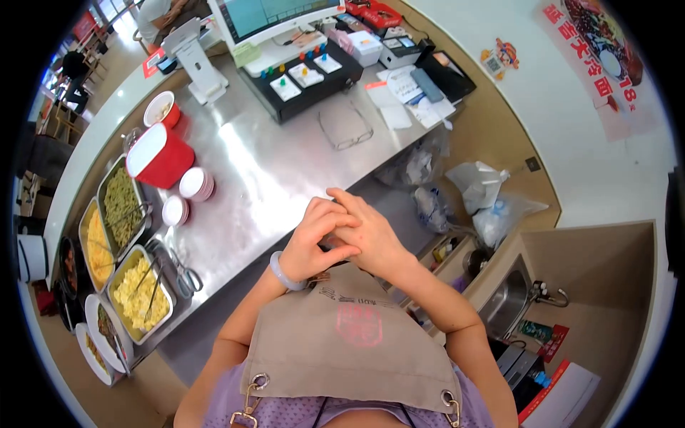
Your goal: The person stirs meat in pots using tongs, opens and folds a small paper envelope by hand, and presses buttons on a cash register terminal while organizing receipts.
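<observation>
Apron (357,342), stamp perhaps unreadable; hands (342,239) clasped.

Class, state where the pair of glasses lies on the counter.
In the head view, the glasses lie on the steel counter, just below the black register base.

a small eatery's serving station: a steel bench (285,171) carries a till screen (275,18), metal trays of cooked food (121,207), stacked small dishes (196,183), and a food poster (596,57) hangs on the wall.
</observation>
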{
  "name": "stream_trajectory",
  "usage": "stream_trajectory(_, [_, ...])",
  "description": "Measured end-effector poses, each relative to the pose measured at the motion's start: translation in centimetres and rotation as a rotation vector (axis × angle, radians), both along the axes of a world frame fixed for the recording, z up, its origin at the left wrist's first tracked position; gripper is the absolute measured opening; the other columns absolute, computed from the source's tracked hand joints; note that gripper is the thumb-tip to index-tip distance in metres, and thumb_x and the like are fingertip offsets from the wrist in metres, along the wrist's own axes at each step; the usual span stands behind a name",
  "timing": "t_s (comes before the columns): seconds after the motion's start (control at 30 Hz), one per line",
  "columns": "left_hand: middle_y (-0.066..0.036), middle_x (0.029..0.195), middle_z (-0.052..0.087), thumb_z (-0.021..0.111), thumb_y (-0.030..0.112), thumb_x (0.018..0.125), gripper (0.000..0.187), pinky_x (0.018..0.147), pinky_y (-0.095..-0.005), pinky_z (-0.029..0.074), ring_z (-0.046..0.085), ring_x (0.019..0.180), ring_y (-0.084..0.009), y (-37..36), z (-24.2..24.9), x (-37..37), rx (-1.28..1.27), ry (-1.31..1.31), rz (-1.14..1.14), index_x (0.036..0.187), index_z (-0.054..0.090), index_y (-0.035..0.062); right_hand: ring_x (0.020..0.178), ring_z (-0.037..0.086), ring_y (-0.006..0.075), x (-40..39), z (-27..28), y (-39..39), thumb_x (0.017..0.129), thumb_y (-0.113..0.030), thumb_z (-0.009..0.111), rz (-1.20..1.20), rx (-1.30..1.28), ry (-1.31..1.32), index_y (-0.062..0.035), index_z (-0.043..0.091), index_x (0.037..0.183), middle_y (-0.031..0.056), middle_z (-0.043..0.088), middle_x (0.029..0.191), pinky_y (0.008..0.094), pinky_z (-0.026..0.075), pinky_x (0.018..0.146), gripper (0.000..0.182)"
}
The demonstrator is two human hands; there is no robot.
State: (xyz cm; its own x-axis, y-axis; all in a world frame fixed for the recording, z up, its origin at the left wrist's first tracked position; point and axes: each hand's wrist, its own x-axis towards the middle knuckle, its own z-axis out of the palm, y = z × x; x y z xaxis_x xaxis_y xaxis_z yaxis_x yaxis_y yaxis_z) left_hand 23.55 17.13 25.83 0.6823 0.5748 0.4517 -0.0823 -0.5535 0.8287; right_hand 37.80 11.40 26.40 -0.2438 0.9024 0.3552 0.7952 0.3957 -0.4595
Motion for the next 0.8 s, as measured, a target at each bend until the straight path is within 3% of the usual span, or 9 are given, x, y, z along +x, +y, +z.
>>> stream_trajectory(0.2, [-0.004,0.088,0.05,0.076,0.011,0.06,0.038,0.074,-0.0318,0.039,0.044,0.086,-0.0215,4.7,0.1,2.4,0.023,-0.021,-0.006,0.094,0.058,0.0043,0.091,0.053,0.0279,2.6,1.0,4.4,0.066,-0.006,0.062,-0.003,-0.071,0.051,-0.0013,0.055,0.098,0.0131,0.046,0.116,0.0364,0.047,0.072,0.033])
stream_trajectory(0.33, [-0.008,0.084,0.05,0.066,-0.005,0.065,0.027,0.075,-0.0279,0.038,0.047,0.08,-0.0175,6.3,0.3,1.5,-0.208,-0.147,0.299,0.069,0.042,0.007,0.066,0.06,0.0196,5.9,2.7,6.8,0.072,-0.001,0.063,-0.058,0.014,0.301,-0.002,0.058,0.089,0.0073,0.059,0.08,0.0259,0.047,0.054,0.018])
stream_trajectory(0.4, [-0.005,0.076,0.051,0.062,-0.007,0.069,0.022,0.067,-0.023,0.039,0.049,0.071,-0.0132,7.4,-0.9,0.3,-0.296,-0.187,0.468,0.069,0.044,0.0042,0.045,0.05,0.0043,7.2,8.0,6.2,0.077,-0.005,0.064,-0.443,-0.2,0.877,-0.0033,0.057,0.077,0.0008,0.055,0.062,0.0164,0.034,0.036,0.008])
stream_trajectory(0.43, [-0.005,0.075,0.05,0.061,-0.009,0.07,0.022,0.067,-0.0227,0.039,0.048,0.07,-0.013,7.9,-1.6,-0.6,-0.323,-0.156,0.53,0.069,0.043,0.0037,0.039,0.037,0.0049,9.0,9.0,5.9,0.081,-0.019,0.063,-0.338,0.059,1.029,-0.0065,0.057,0.074,-0.0023,0.049,0.057,0.0181,0.033,0.04,0.016])
stream_trajectory(0.47, [-0.005,0.075,0.05,0.06,-0.009,0.071,0.021,0.068,-0.0225,0.039,0.048,0.071,-0.0125,8.2,-1.8,-1.3,-0.317,-0.143,0.608,0.069,0.043,0.0037,0.044,0.028,0.0082,9.1,11.0,6.0,0.088,-0.035,0.049,-0.185,0.296,1.533,-0.0105,0.051,0.072,-0.005,0.04,0.055,0.0224,0.029,0.045,0.029])
stream_trajectory(0.5, [-0.005,0.075,0.049,0.06,-0.008,0.072,0.021,0.068,-0.0222,0.04,0.047,0.071,-0.012,8.5,-1.8,-1.9,-0.309,-0.128,0.687,0.07,0.043,0.0036,0.05,0.026,0.0072,10.2,14.0,5.6,0.089,-0.034,0.042,0.214,0.425,1.588,-0.0163,0.037,0.062,-0.0047,0.031,0.057,0.0225,0.023,0.048,0.033])
stream_trajectory(0.57, [-0.004,0.075,0.049,0.06,-0.008,0.073,0.021,0.068,-0.022,0.04,0.047,0.071,-0.0113,8.9,-1.9,-3.0,-0.311,-0.123,0.76,0.071,0.043,0.0036,0.063,0.034,0.0102,9.6,18.6,6.2,0.089,-0.03,0.043,0.036,0.929,1.167,-0.0155,0.039,0.06,-0.003,0.036,0.065,0.0313,0.028,0.065,0.032])
stream_trajectory(0.67, [-0.003,0.076,0.048,0.059,-0.007,0.075,0.02,0.068,-0.0206,0.039,0.046,0.071,-0.0096,8.7,-2.0,-3.5,-0.317,-0.116,0.87,0.073,0.042,0.0044,0.077,0.04,0.0088,11.1,22.8,7.1,0.081,-0.016,0.051,0.308,0.875,1.006,-0.0166,0.05,0.078,-0.0104,0.047,0.081,0.0292,0.028,0.065,0.004])
stream_trajectory(0.8, [-0.002,0.078,0.048,0.059,-0.006,0.076,0.02,0.068,-0.0197,0.038,0.045,0.071,-0.0084,8.5,-2.0,-1.6,-0.309,-0.137,0.988,0.074,0.042,0.0055,0.078,0.04,0.0087,14.2,23.5,8.5,0.081,-0.015,0.052,0.452,0.784,0.97,-0.0172,0.051,0.079,-0.0106,0.047,0.084,0.0292,0.028,0.066,0.003])
